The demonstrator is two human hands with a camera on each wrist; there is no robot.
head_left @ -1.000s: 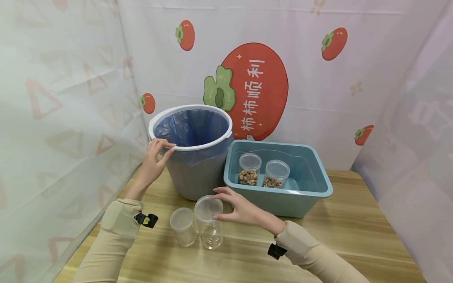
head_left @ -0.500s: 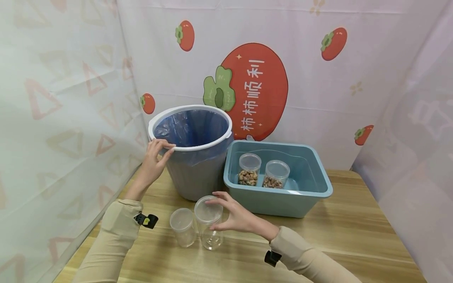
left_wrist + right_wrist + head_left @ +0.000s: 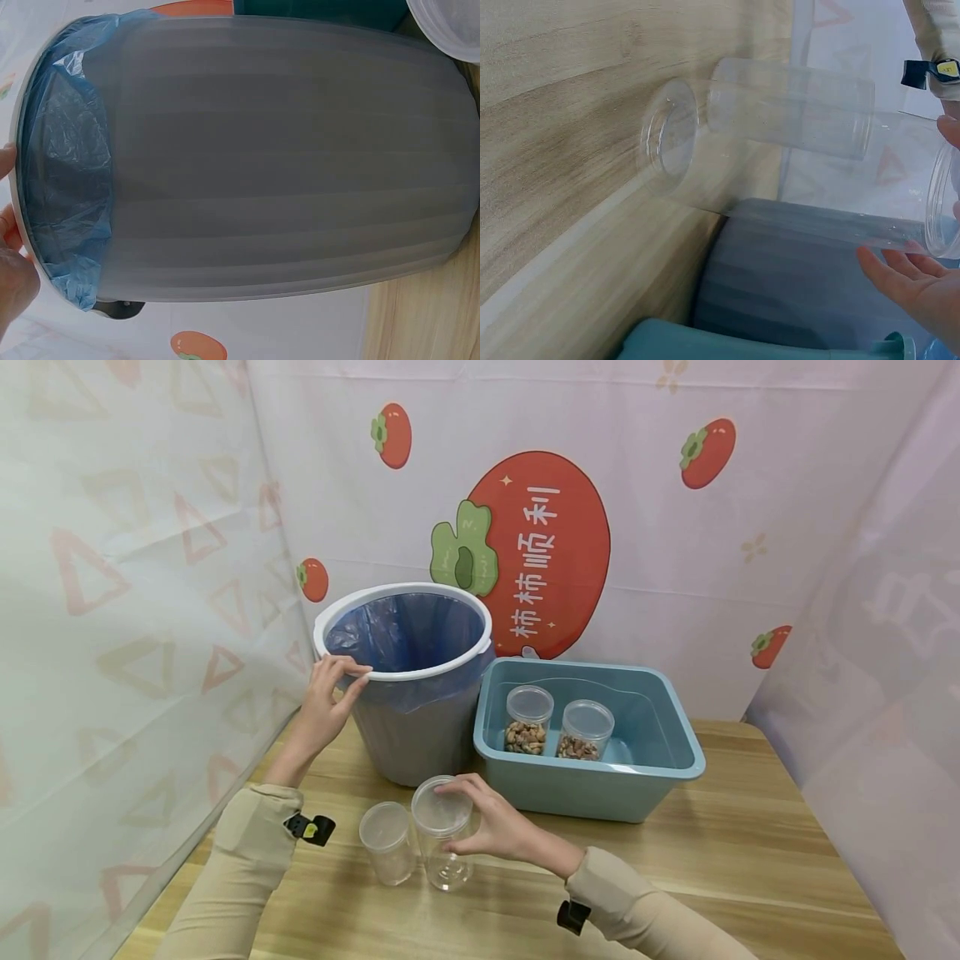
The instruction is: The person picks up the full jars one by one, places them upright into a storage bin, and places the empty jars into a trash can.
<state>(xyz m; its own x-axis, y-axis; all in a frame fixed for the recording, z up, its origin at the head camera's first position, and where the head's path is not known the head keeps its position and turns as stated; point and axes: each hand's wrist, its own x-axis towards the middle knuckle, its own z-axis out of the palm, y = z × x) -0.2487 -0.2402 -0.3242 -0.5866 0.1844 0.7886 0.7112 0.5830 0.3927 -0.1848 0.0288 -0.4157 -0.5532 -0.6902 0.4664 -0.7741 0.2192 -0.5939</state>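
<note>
In the head view my left hand (image 3: 328, 689) holds the white rim of a grey trash can (image 3: 416, 735) lined with a blue bag (image 3: 408, 631). The left wrist view shows its fingers at that rim. My right hand (image 3: 491, 827) curves round the upper part of a tall clear plastic jar (image 3: 447, 864), fingers on the far side and thumb on the near side. A smaller clear jar (image 3: 390, 852) with a pale lid stands upright just to its left. Seen from the right wrist, the fingertips (image 3: 864, 259) lie against the tall jar near its top.
A teal basin (image 3: 570, 789) stands right of the trash can, with two lidded jars of nuts (image 3: 527, 735) (image 3: 581, 747) inside it. All rest on a wooden table (image 3: 750, 860). Printed cloth (image 3: 645, 610) hangs behind and on both sides.
My right hand has shifted slightly down and left, its fingers and thumb coming further round the tall jar. The left hand stays at the trash can rim.
</note>
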